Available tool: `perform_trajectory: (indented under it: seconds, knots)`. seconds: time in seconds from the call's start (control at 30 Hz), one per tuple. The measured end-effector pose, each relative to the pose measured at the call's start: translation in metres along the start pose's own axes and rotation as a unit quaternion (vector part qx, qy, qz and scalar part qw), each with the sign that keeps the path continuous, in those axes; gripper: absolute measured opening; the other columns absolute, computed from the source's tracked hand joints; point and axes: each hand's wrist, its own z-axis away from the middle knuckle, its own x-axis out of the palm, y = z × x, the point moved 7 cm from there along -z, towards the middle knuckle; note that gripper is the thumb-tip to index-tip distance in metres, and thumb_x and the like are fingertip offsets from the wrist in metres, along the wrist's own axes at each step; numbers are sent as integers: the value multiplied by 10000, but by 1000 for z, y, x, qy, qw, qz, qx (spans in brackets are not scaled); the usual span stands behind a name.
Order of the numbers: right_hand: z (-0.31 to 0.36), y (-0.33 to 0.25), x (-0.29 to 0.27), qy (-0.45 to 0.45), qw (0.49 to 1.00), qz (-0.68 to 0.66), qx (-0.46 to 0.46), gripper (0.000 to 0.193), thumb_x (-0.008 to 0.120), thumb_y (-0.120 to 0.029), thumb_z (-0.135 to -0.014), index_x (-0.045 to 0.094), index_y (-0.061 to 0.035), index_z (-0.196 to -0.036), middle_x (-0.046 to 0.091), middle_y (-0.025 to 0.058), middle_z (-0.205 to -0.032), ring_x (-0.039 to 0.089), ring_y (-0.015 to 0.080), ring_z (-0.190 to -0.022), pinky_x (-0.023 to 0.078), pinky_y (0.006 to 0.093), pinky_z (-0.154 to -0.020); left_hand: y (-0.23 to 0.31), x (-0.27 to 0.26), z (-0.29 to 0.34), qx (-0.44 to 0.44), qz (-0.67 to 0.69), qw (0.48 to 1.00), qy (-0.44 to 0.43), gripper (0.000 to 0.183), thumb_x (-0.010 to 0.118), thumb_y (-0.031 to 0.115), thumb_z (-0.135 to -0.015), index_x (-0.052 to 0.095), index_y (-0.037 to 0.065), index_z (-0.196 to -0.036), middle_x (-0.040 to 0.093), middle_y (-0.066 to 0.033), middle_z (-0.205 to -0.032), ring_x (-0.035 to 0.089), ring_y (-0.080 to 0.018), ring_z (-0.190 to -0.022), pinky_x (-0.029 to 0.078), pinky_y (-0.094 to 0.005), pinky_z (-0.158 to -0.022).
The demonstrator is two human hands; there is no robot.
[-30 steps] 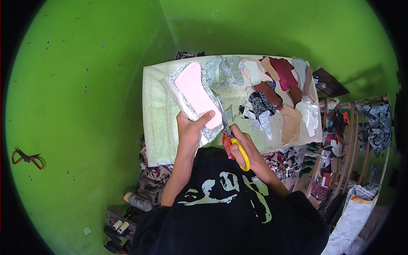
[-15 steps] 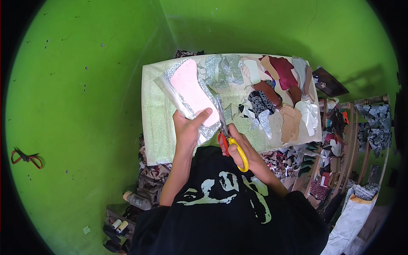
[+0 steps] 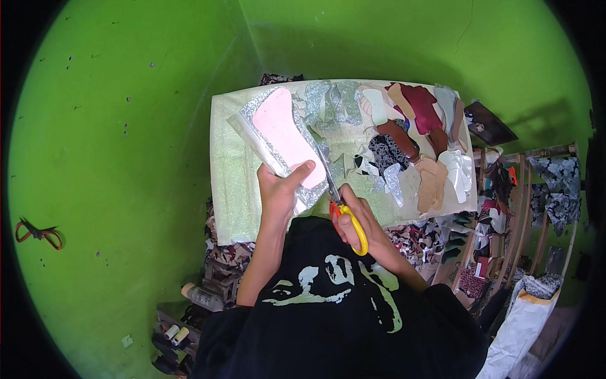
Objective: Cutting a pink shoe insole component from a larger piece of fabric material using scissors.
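My left hand [image 3: 278, 188] is closed on a piece of silver glitter sheet [image 3: 245, 122], thumb on top. On the sheet lies a pale pink sole-shaped piece [image 3: 283, 136], pressed down under that thumb. My right hand [image 3: 361, 218] grips scissors [image 3: 336, 194] with one red and one yellow handle. The blades point away from me along the right edge of the glitter sheet, beside the pink piece. The handles sit close together, and the blades look nearly closed. Beneath both hands is a board covered in pale, shiny green [image 3: 235, 183].
On the board's right lie brown pieces [image 3: 399, 139], tan pieces [image 3: 432, 183], dark red material [image 3: 420, 107] and silver scraps [image 3: 392, 180]. Fabric scraps [image 3: 420, 243] heap below. A slatted wooden rack [image 3: 521, 215] stands at right; a plastic bottle [image 3: 205, 298] lies lower left. Green walls [image 3: 126, 158] surround the board.
The scissors' red handle has moved toward the yellow one, bringing the blades together. My left hand and the pink piece have stayed almost still.
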Motion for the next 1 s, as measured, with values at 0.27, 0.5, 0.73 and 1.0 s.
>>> perform_trajectory:
  seconds: [0.27,0.5,0.73,1.0]
  knots:
    - [0,-4,-13,64,996,54,-42,917,300,-893,-796,392,-5,-1004,503,92,-641,534,179,-478,425,313,-445,-6,7,-1,-47,-19,997,-65,393,767,-53,-767,606,-59,-1126,698,-130,-1016,690,-177,-872,556,-305,-779]
    - [6,-3,-18,23,992,104,-64,638,504,-598,-947,369,18,-1041,505,239,-734,531,471,-669,428,463,-625,-13,11,0,-73,20,995,-59,405,758,-58,-763,603,-60,-1137,698,-137,-1011,695,-190,-875,563,-314,-785]
    - [8,3,-21,45,992,93,-76,638,515,-598,-939,378,12,-1066,512,220,-734,546,458,-687,442,460,-639,-18,18,5,-98,5,992,-73,422,771,-38,-758,600,-61,-1143,699,-144,-1007,698,-194,-857,567,-316,-769]
    - [6,3,-26,61,989,96,-93,664,537,-609,-921,386,14,-1090,525,208,-734,552,454,-686,448,466,-643,-22,26,10,-120,19,989,-90,417,768,-35,-758,605,-61,-1142,701,-141,-1001,696,-192,-841,565,-317,-759]
